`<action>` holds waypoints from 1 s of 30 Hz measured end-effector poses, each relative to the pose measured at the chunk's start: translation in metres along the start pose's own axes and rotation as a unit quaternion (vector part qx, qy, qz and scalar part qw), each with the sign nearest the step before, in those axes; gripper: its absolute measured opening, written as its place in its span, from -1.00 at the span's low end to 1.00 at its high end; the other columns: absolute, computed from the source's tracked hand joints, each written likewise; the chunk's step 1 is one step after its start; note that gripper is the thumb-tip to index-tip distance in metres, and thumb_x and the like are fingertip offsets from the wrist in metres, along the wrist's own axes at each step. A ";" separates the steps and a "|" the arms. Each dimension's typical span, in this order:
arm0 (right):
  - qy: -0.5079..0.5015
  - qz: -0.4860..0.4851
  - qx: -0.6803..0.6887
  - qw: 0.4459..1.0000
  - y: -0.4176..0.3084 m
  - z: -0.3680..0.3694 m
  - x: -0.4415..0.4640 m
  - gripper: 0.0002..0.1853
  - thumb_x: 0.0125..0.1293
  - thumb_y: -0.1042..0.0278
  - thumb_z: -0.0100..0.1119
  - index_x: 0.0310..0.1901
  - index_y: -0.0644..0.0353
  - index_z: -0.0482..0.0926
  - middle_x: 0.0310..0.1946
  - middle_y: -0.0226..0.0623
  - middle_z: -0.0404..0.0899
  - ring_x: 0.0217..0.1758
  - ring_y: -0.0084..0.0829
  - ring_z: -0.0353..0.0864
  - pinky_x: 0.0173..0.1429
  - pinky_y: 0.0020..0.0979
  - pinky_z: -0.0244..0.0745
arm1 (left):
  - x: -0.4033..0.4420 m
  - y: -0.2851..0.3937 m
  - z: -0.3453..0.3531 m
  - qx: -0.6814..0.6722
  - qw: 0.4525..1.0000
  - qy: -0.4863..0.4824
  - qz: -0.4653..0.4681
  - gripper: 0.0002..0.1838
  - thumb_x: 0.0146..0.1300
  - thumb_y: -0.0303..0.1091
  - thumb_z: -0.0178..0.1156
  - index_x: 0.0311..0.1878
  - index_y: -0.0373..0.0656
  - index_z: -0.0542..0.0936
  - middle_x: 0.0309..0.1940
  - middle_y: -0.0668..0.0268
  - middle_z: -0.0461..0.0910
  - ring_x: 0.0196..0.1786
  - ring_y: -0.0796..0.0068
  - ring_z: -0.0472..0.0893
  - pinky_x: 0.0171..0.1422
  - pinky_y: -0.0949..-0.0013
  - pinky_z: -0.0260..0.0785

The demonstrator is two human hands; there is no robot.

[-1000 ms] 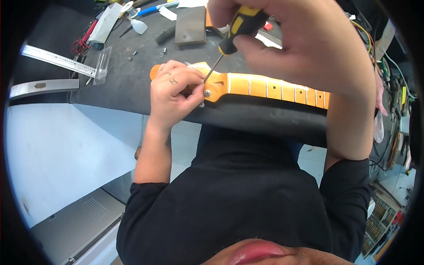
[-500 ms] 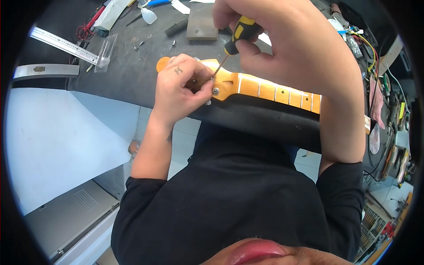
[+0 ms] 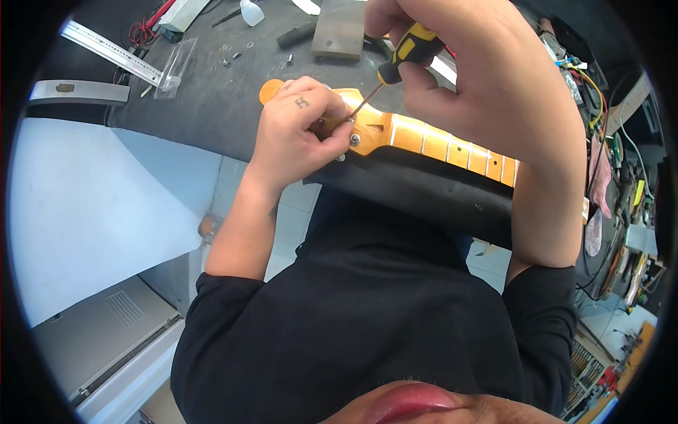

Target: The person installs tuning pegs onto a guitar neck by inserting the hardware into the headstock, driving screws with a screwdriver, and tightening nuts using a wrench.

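A guitar neck (image 3: pixel 452 147) with a glossy amber finish lies on the dark bench mat, its headstock (image 3: pixel 369 134) to the left. My right hand (image 3: pixel 452 63) grips a yellow and black screwdriver (image 3: pixel 413 49) above it, the shaft slanting down-left to the headstock. At the screwdriver's tip, the thumb and forefinger of my left hand (image 3: pixel 300 127) are pinched together over the headstock; what they hold is too small to make out. A round metal tuner post (image 3: pixel 355 140) stands beside those fingertips. My left hand hides part of the headstock.
A grey block (image 3: pixel 339 30) and a dark cylinder (image 3: pixel 296 35) lie behind the headstock. Small metal parts (image 3: pixel 227 62) are scattered on the mat (image 3: pixel 212 99). A steel ruler (image 3: pixel 109 53) and a clear plastic bag (image 3: pixel 176 67) are at the left. Tools and cables crowd the right.
The view has shifted, so the bench and neck sit further right and turned in the frame. Both hands keep their places at the headstock, the screwdriver still held with its tip by the left fingers.
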State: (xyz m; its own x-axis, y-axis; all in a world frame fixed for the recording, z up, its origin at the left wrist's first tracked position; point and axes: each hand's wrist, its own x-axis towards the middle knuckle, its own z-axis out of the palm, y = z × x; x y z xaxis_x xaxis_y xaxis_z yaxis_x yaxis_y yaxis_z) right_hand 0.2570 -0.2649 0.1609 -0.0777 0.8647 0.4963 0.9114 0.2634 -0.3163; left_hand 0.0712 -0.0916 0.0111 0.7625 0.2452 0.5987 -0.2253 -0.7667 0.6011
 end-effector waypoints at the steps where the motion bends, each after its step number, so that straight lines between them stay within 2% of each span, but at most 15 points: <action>1: -0.008 0.003 -0.012 1.000 -0.002 -0.001 0.001 -0.65 0.12 0.59 0.40 -0.04 0.20 0.57 -0.31 -0.16 0.64 -0.30 -0.06 0.68 -0.19 -0.15 0.59 | 0.000 0.000 0.000 -0.001 1.000 0.002 -0.001 -0.79 0.02 -0.57 0.58 -0.28 -0.14 0.76 -0.38 0.39 0.74 -0.22 0.37 0.72 -0.17 0.29 0.55; 6: -0.007 -0.001 -0.031 1.000 -0.002 0.002 0.002 -0.65 0.14 0.60 0.40 -0.03 0.20 0.57 -0.32 -0.15 0.64 -0.31 -0.06 0.67 -0.21 -0.16 0.58 | 0.000 -0.001 0.001 0.003 1.000 0.005 0.004 -0.79 0.02 -0.56 0.58 -0.29 -0.13 0.76 -0.40 0.39 0.74 -0.23 0.35 0.72 -0.13 0.25 0.55; 9: -0.015 0.010 -0.031 0.999 -0.004 0.001 0.003 -0.66 0.16 0.58 0.42 -0.03 0.21 0.58 -0.34 -0.14 0.64 -0.34 -0.05 0.69 -0.22 -0.16 0.58 | 0.001 -0.002 -0.004 0.030 0.999 -0.021 0.026 -0.76 0.09 -0.65 0.60 -0.26 -0.22 0.71 -0.27 0.31 0.76 -0.22 0.47 0.81 -0.17 0.39 0.69; 10: -0.021 0.012 -0.032 0.999 -0.006 0.000 0.005 -0.66 0.17 0.55 0.44 -0.02 0.21 0.58 -0.35 -0.13 0.64 -0.34 -0.04 0.70 -0.23 -0.15 0.58 | 0.001 -0.002 -0.002 0.016 1.000 -0.011 0.023 -0.77 0.06 -0.62 0.59 -0.26 -0.19 0.72 -0.32 0.32 0.75 -0.23 0.41 0.78 -0.15 0.34 0.64; 12: -0.102 0.000 -0.068 0.992 -0.014 -0.012 0.017 -0.67 0.24 0.46 0.44 0.01 0.23 0.60 -0.33 -0.13 0.68 -0.32 -0.05 0.75 -0.22 -0.17 0.61 | 0.000 -0.003 0.001 -0.009 1.000 0.007 0.018 -0.78 0.01 -0.55 0.58 -0.26 -0.14 0.76 -0.41 0.36 0.73 -0.23 0.31 0.73 -0.09 0.24 0.56; 15: -0.230 -0.044 -0.083 0.969 -0.020 -0.022 0.035 -0.68 0.24 0.46 0.44 0.01 0.23 0.60 -0.33 -0.13 0.68 -0.33 -0.06 0.74 -0.22 -0.17 0.61 | -0.005 -0.007 0.000 0.010 1.000 -0.013 -0.003 -0.74 0.01 -0.52 0.62 -0.21 -0.15 0.78 -0.34 0.33 0.77 -0.21 0.25 0.74 -0.02 0.21 0.58; 18: -0.309 -0.087 -0.073 0.944 -0.021 -0.018 0.045 -0.68 0.24 0.46 0.44 0.01 0.23 0.60 -0.34 -0.13 0.68 -0.33 -0.07 0.73 -0.22 -0.17 0.60 | -0.012 -0.008 0.002 -0.028 0.999 -0.001 -0.037 -0.70 0.04 -0.47 0.66 -0.14 -0.17 0.81 -0.23 0.29 0.81 -0.16 0.21 0.77 0.02 0.18 0.60; 20: -0.332 -0.096 -0.065 0.936 -0.021 -0.017 0.048 -0.69 0.25 0.46 0.44 0.00 0.23 0.60 -0.34 -0.14 0.67 -0.33 -0.07 0.73 -0.23 -0.18 0.60 | 0.004 -0.003 0.004 -0.025 0.995 0.051 0.078 -0.70 0.08 -0.46 0.68 -0.11 -0.20 0.81 -0.14 0.27 0.84 -0.09 0.19 0.80 0.07 0.18 0.63; 21: -0.339 -0.100 -0.063 0.933 -0.021 -0.016 0.048 -0.69 0.25 0.46 0.43 0.00 0.23 0.60 -0.34 -0.14 0.67 -0.33 -0.07 0.73 -0.23 -0.18 0.60 | 0.005 -0.008 0.006 -0.030 0.993 0.060 0.099 -0.70 0.09 -0.46 0.68 -0.11 -0.20 0.81 -0.13 0.27 0.85 -0.07 0.18 0.81 0.08 0.18 0.64; 23: -0.353 -0.107 -0.058 0.928 -0.022 -0.014 0.050 -0.69 0.25 0.46 0.43 0.00 0.23 0.60 -0.34 -0.14 0.67 -0.34 -0.08 0.72 -0.23 -0.18 0.60 | -0.003 -0.011 0.004 -0.019 0.996 0.041 0.082 -0.70 0.10 -0.48 0.67 -0.10 -0.20 0.81 -0.13 0.26 0.86 -0.07 0.18 0.82 0.07 0.19 0.64; 26: -0.363 -0.111 -0.053 0.924 -0.022 -0.010 0.051 -0.70 0.25 0.46 0.43 0.00 0.23 0.60 -0.34 -0.15 0.67 -0.34 -0.09 0.72 -0.23 -0.18 0.59 | -0.013 -0.004 -0.003 -0.014 1.000 -0.004 0.007 -0.71 0.11 -0.51 0.64 -0.08 -0.19 0.82 -0.19 0.27 0.86 -0.18 0.23 0.82 -0.04 0.25 0.64; 30: -0.361 -0.110 -0.051 0.924 -0.019 -0.011 0.052 -0.71 0.26 0.46 0.42 -0.01 0.24 0.60 -0.35 -0.15 0.66 -0.34 -0.10 0.71 -0.24 -0.18 0.59 | -0.007 -0.008 0.004 -0.091 0.995 0.027 0.014 -0.74 0.12 -0.54 0.59 -0.11 -0.17 0.83 -0.32 0.31 0.82 -0.40 0.36 0.77 -0.26 0.38 0.56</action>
State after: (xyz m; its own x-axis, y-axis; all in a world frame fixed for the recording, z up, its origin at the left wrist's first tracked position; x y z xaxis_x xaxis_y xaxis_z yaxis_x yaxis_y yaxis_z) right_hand 0.2399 -0.2299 0.2011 -0.4813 0.8649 -0.1423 0.8723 0.4567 -0.1749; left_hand 0.0706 -0.0895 -0.0002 0.7222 0.2601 0.6408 -0.3558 -0.6548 0.6668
